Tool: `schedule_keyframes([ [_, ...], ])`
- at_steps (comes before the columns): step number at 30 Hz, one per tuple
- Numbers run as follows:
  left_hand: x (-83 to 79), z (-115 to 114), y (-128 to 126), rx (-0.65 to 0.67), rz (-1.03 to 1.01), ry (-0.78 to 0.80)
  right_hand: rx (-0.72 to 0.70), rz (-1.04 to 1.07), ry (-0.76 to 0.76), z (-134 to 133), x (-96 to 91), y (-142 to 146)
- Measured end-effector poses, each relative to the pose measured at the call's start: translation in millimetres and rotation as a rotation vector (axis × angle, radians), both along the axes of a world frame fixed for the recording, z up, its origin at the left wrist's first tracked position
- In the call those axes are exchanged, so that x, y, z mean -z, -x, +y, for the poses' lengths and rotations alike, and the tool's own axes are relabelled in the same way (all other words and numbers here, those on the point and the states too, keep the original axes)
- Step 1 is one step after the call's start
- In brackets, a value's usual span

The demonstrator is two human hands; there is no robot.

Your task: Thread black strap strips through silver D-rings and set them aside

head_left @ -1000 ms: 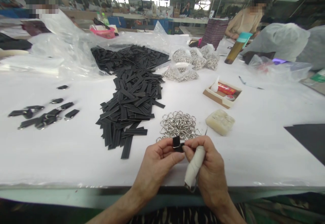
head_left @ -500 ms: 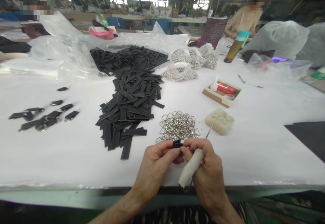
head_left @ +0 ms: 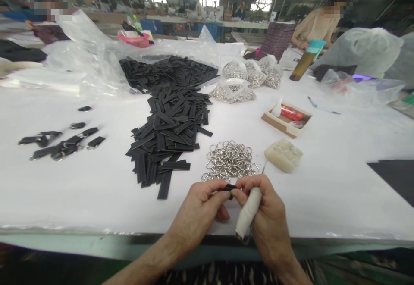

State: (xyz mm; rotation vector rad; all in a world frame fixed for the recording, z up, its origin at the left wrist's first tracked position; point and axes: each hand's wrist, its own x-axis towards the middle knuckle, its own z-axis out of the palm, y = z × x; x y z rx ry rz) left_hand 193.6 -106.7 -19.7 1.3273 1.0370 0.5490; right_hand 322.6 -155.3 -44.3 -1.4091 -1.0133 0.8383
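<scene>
My left hand [head_left: 202, 205] and my right hand [head_left: 263, 209] meet near the table's front edge, both pinching a small folded black strip [head_left: 230, 187]. My right hand also grips a tool with a white wrapped handle [head_left: 248, 212]; its thin metal tip [head_left: 264, 166] points up toward a pale waxy block [head_left: 283, 155]. Just beyond my fingers lies a heap of silver metal rings [head_left: 230, 161]. A large pile of loose black strips [head_left: 171, 125] stretches away to the left of the rings.
Finished black strips with rings [head_left: 61, 142] lie at the left. Bags of rings [head_left: 249, 80], a small tray with a glue tube [head_left: 286, 117], a bottle [head_left: 304, 61] and plastic bags sit further back. A dark sheet [head_left: 394, 179] is at the right. Other people work at the far side.
The black strip has been pressed lower and flatter between my fingertips. The tool handle has swung a little while both hands stay in place.
</scene>
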Motion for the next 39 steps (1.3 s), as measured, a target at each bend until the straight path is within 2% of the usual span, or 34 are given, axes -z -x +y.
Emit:
schedule_keyframes([
  [5,-4.0,0,0,-0.05,0.04,-0.097,-0.006,0.038,0.031,1,-1.1,-1],
  [10,2.8,-4,-4,0.004,-0.065,0.081,-0.005,0.049,0.079,2,-6.3,-4],
  [14,5.5,-3,-6,0.009,-0.159,0.134,-0.031,0.072,0.109,4,-9.0,-7],
  [24,12.4,2,-2,-0.047,-0.226,0.338,-0.052,0.115,0.175,2,-9.2,-7],
  [39,12.0,3,-5,-0.108,-0.27,0.393,-0.064,0.122,0.143,4,-4.5,-6],
])
